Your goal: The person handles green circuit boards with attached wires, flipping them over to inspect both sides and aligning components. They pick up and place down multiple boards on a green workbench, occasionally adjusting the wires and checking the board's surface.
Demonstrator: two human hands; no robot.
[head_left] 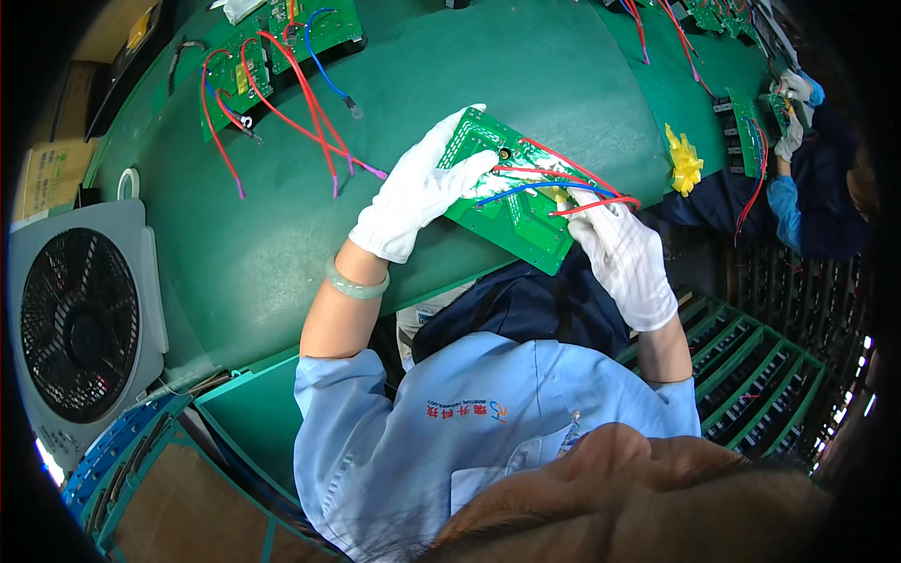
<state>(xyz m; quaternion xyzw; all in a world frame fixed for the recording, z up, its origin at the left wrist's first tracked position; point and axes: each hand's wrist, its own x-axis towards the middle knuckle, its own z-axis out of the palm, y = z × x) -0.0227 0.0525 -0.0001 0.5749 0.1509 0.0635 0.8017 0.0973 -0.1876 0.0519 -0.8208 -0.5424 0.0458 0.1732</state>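
Observation:
A green circuit board (521, 231) is held tilted above the near edge of the table, between my two white-gloved hands. My left hand (413, 199) grips its left edge, the thumb lying across the face. My right hand (621, 255) is closed at the board's right side, where the loose wire ends gather; some of its fingers are hidden by the board and wires. Red wires (574, 175) and a blue wire (530, 189) run over the board toward that hand. Whether the right fingers pinch the wires or only the board, I cannot tell.
More circuit boards (328, 58) with red and blue leads lie at the far left of the green table (282, 253). A grey fan (84, 324) stands at the left. Right, a yellow ribbon-like bundle (684, 161), a co-worker's gloved hands (793, 113) and slotted racks (751, 375).

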